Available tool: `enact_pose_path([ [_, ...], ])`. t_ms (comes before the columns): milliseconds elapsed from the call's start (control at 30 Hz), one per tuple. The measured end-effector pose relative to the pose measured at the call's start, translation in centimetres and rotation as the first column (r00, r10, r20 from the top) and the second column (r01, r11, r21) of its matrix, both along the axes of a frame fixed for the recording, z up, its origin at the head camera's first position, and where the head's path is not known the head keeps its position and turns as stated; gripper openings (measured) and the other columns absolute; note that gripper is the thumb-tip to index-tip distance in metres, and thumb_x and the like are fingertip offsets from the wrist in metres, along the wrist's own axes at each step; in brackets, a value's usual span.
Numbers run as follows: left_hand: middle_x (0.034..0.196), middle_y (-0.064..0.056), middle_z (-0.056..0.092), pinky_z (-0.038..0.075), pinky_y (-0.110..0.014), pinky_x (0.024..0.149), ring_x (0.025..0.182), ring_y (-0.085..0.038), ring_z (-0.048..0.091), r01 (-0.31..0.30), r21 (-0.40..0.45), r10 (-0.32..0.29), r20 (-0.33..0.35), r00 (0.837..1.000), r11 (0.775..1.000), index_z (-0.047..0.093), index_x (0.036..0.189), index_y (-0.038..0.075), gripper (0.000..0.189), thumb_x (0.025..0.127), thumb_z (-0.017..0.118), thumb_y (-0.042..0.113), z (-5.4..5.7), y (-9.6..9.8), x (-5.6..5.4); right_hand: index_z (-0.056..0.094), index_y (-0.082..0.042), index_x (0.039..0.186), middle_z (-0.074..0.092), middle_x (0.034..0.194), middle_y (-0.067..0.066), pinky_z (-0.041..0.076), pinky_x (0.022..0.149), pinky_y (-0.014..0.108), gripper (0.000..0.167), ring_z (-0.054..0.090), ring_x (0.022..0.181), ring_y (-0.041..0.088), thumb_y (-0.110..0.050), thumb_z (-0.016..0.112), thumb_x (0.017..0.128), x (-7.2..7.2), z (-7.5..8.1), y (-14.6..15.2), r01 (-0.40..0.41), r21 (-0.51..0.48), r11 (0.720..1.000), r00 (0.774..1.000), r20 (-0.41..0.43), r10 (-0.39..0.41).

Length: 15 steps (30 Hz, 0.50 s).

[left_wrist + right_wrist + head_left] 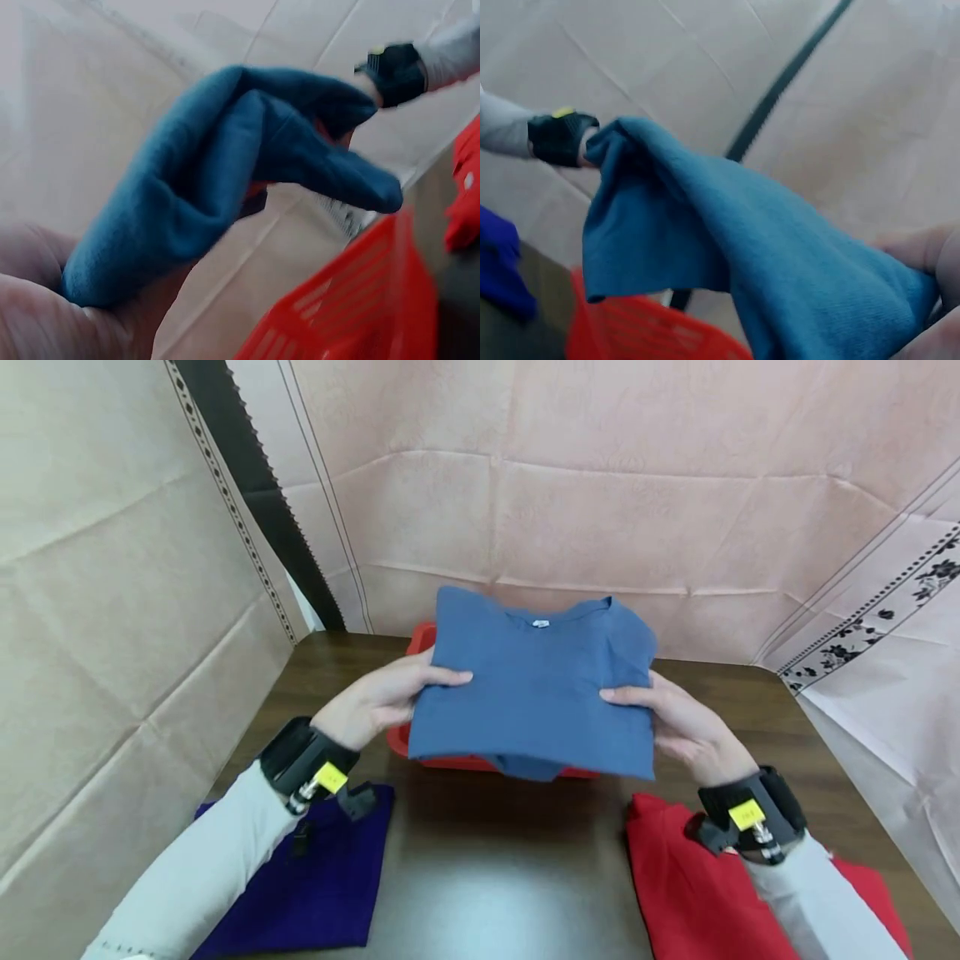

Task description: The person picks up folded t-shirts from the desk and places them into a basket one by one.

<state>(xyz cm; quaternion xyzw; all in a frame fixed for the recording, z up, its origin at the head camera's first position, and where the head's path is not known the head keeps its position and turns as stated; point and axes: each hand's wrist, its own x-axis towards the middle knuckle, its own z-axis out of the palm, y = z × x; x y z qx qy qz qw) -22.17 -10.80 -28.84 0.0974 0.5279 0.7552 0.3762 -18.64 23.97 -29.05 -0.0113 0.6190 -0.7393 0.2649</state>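
A folded blue T-shirt hangs in the air between both hands, its neckline and small white label on the far side. My left hand grips its left edge, thumb on top and the other fingers hidden beneath. On the opposite edge my right hand pinches the cloth the same way. Below the shirt stands a red plastic basket, mostly covered by it in the head view. The left wrist view shows the slotted wall of the basket under the folded cloth. In the right wrist view the shirt sags between the hands.
A dark purple folded cloth lies on the table's left, under the left forearm. Red folded cloth lies at the right, partly beneath the right forearm. Brown wooden table carries everything. Pale patterned sheets hang behind and at the sides.
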Motion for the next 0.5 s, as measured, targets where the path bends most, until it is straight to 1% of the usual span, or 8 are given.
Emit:
enact_pose_path([
  [67,0.162,-0.011,0.024,0.046,-0.046,0.108,0.138,-0.030,0.041,-0.016,-0.014,0.016,0.007,1.000,1.000,0.001,0.163,0.031,0.077,0.106,0.045,0.003,-0.2,0.3,-1.6,0.015,-0.022,0.155,0.036,0.148,0.007,0.052,0.100,0.041,0.070,0.051,0.128,0.024,-0.012,0.058,0.102,-1.8,-0.3,0.2,-0.010,0.015,1.000,1.000,-0.011,0.010],
  [133,0.162,-0.011,0.023,0.038,-0.050,0.114,0.142,-0.033,0.036,-0.041,-0.015,0.042,0.037,0.998,0.999,0.001,0.162,0.031,0.078,0.106,0.047,0.002,-0.8,0.5,-3.1,0.016,-0.023,0.155,0.037,0.147,0.006,0.053,0.098,0.040,0.068,0.053,0.125,0.022,-0.011,0.057,0.102,-3.4,-0.8,0.4,-0.016,0.010,1.000,1.000,0.001,0.016],
  [200,0.163,-0.010,0.021,0.033,-0.052,0.117,0.144,-0.034,0.032,-0.077,-0.015,0.078,0.071,0.994,0.997,0.002,0.162,0.032,0.080,0.105,0.049,0.002,-1.8,0.7,-4.4,0.015,-0.024,0.156,0.037,0.147,0.006,0.055,0.096,0.039,0.069,0.055,0.123,0.021,-0.008,0.055,0.103,-4.9,-1.7,0.4,-0.006,0.002,1.000,1.000,0.029,0.006],
  [267,0.163,-0.010,0.020,0.030,-0.053,0.118,0.145,-0.035,0.030,-0.100,-0.018,0.101,0.090,0.991,0.995,0.002,0.162,0.033,0.082,0.104,0.049,0.001,-3.1,1.0,-5.6,0.013,-0.024,0.158,0.034,0.150,0.006,0.055,0.095,0.039,0.071,0.052,0.124,0.022,-0.005,0.053,0.103,-6.1,-2.7,0.2,0.010,-0.006,1.000,0.998,0.069,-0.009],
  [367,0.164,-0.011,0.019,0.028,-0.053,0.120,0.147,-0.035,0.030,-0.118,-0.036,0.122,0.102,0.987,0.992,0.001,0.162,0.035,0.082,0.105,0.048,-0.001,-5.2,1.2,-6.9,0.007,-0.026,0.161,0.027,0.157,0.008,0.051,0.100,0.040,0.077,0.045,0.131,0.027,-0.004,0.052,0.103,-7.4,-4.5,-0.4,0.026,0.030,0.999,0.994,0.101,-0.029],
  [433,0.165,-0.012,0.019,0.027,-0.053,0.120,0.147,-0.035,0.030,-0.125,-0.058,0.131,0.110,0.985,0.991,0.001,0.162,0.035,0.082,0.105,0.047,-0.001,-6.5,1.3,-7.4,0.003,-0.024,0.163,0.023,0.162,0.010,0.045,0.107,0.045,0.081,0.039,0.137,0.030,-0.004,0.053,0.102,-7.9,-5.6,-0.7,0.029,0.064,0.998,0.994,0.102,-0.036],
  [500,0.164,-0.012,0.020,0.026,-0.054,0.120,0.147,-0.035,0.030,-0.141,-0.083,0.151,0.134,0.979,0.987,0.001,0.163,0.035,0.083,0.104,0.047,-0.001,-7.5,1.3,-7.7,0.000,-0.023,0.163,0.019,0.165,0.013,0.038,0.114,0.050,0.084,0.034,0.141,0.034,-0.004,0.054,0.102,-8.1,-6.6,-1.0,0.026,0.098,0.995,0.995,0.090,-0.035],
])
